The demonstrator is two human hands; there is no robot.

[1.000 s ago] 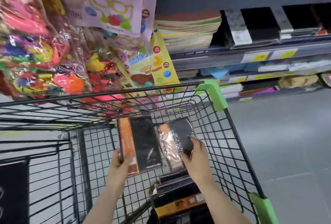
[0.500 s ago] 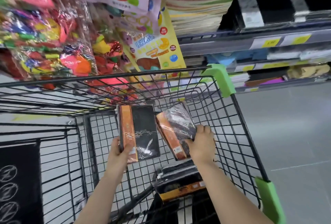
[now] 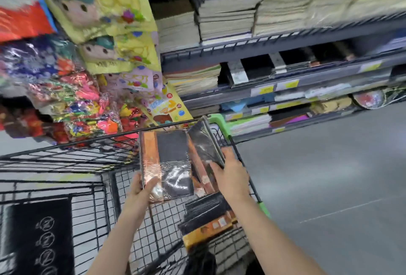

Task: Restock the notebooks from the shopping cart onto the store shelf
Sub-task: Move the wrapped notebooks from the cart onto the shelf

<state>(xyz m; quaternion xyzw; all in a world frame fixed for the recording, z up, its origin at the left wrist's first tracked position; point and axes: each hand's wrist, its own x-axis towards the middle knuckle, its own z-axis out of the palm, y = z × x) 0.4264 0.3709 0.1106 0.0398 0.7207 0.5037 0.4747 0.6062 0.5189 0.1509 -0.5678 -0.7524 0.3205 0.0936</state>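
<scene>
Left hand (image 3: 140, 189), fingers and thumb curled round the lower edge of a wrapped black-and-orange notebook (image 3: 169, 164), held upright above the shopping cart (image 3: 241, 160). Right hand (image 3: 232, 178) grips a second, tilted notebook (image 3: 205, 145) just beside the first. More notebooks (image 3: 206, 217) lie stacked inside the cart; the store shelf (image 3: 285, 44) stands beyond it

Two hands are up, the left hand (image 3: 140, 189) and the right hand (image 3: 232, 175), each holding one shrink-wrapped black-and-orange notebook: one notebook (image 3: 169, 164) on the left, a second notebook (image 3: 205, 149) on the right. One shopping cart (image 3: 66, 160) stands below them with a small stack of notebooks (image 3: 206, 219) inside, too blurred to count. The store shelf (image 3: 285, 55) shows four tiers.
</scene>
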